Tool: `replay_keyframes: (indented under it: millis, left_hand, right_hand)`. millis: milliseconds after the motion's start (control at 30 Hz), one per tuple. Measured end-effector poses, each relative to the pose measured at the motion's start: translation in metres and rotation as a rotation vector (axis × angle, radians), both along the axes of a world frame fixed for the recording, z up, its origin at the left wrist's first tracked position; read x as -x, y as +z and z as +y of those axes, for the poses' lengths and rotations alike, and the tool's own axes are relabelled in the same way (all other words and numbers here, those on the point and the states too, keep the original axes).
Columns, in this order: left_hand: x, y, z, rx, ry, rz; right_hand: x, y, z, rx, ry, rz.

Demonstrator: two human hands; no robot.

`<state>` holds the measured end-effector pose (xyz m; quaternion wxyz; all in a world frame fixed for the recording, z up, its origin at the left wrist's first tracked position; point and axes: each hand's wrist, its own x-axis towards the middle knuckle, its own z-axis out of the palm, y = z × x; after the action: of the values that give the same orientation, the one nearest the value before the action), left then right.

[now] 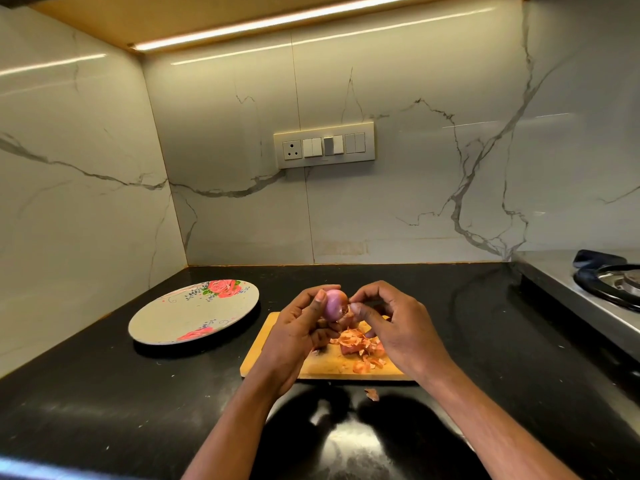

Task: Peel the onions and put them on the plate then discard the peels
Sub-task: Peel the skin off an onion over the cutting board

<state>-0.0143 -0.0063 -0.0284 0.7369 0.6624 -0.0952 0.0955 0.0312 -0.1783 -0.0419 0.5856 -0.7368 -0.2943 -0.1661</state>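
The left hand [298,329] holds a small purple onion [335,304] above the far end of a wooden cutting board [263,344]. Its grip is closed round the bulb: the thumb lies along the near left side and the fingers curl behind and under it, so that only the pale, mostly bare top and front of the onion show. The right hand [391,323] meets the onion from the right. Its grip is a narrow pinch, thumb and forefinger pressed together on a flap of dry skin at the lower right of the bulb, with the other fingers curled loosely below.

Directly beneath both grips, on the board, lies a heap of orange-brown peels [360,348], spread toward the right hand's side and partly hidden by its fingers. One stray peel [372,394] lies on the black table [104,410], just off the near edge of the board, below the right wrist.

To the left of the left hand's grip, apart from the board, a round plate [166,320] with rose patterns rests on the table. Well to the right of the right hand stands a steel stove [588,299], only partly in view. On the marble wall beyond the grips sits a switch panel [323,144].
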Motion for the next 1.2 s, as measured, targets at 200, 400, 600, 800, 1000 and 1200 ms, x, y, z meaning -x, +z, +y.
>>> replay_keyframes:
  millis: [200, 400, 600, 800, 1000, 1200]
  left_hand:
    - [-0.001, -0.001, 0.002, 0.039, 0.01, 0.011]
    - [-0.002, -0.001, 0.003, -0.003, 0.062, 0.014]
    - [-0.002, -0.001, 0.003, 0.004, 0.046, -0.001]
    - [-0.005, -0.005, 0.003, -0.136, 0.069, -0.059]
    - [-0.004, -0.004, 0.003, -0.095, 0.041, -0.067]
    - [-0.004, -0.004, 0.003, -0.095, 0.017, -0.044]
  right_hand:
    - [-0.001, 0.001, -0.002, -0.047, -0.039, 0.051]
    - [-0.003, -0.002, -0.002, 0.135, -0.16, -0.028]
    - [0.005, 0.004, -0.001, 0.073, -0.115, -0.041]
    - [0.011, 0.005, 0.004, -0.007, -0.108, -0.099]
    - [0.009, 0.003, 0.003, -0.082, -0.102, -0.091]
    - [0.008, 0.002, 0.004, -0.031, -0.165, -0.112]
